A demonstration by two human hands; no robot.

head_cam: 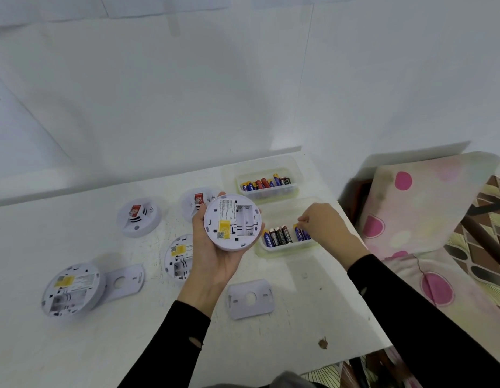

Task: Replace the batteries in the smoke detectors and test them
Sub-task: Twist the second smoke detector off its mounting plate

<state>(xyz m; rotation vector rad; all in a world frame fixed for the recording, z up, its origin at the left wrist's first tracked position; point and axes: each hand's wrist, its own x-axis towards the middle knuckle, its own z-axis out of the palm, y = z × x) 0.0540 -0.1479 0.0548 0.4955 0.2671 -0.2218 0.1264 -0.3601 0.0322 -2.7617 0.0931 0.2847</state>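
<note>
**Reaching for a fresh cell while the open detector waits in the palm**

The left hand cradles a smoke detector back-side up, fingers curled round its rim, thumb on the far edge. Its battery bay faces the camera and looks empty. The right hand is down in the near battery tub, at about three o'clock from the held detector, fingertips pinched close together over the blue cell at the right end of the row. Whether they already grip it I cannot tell; the knuckles hide the contact.

A second tub of batteries sits at one o'clock, just behind the first. Other detectors lie on the white table: two face-up ones at ten and eleven o'clock, one back-up detector partly hidden behind the left wrist, and another back-up detector at eight o'clock, leaning on a mounting plate. A loose mounting plate lies at six o'clock.

To do this step well, I would lift one cell cleanly by its middle without dragging its neighbours, then check the polarity marks in the bay before pressing it in, spring end first. Keeping the detector level in the palm should stop the cell rolling out before its partner goes in.
</note>
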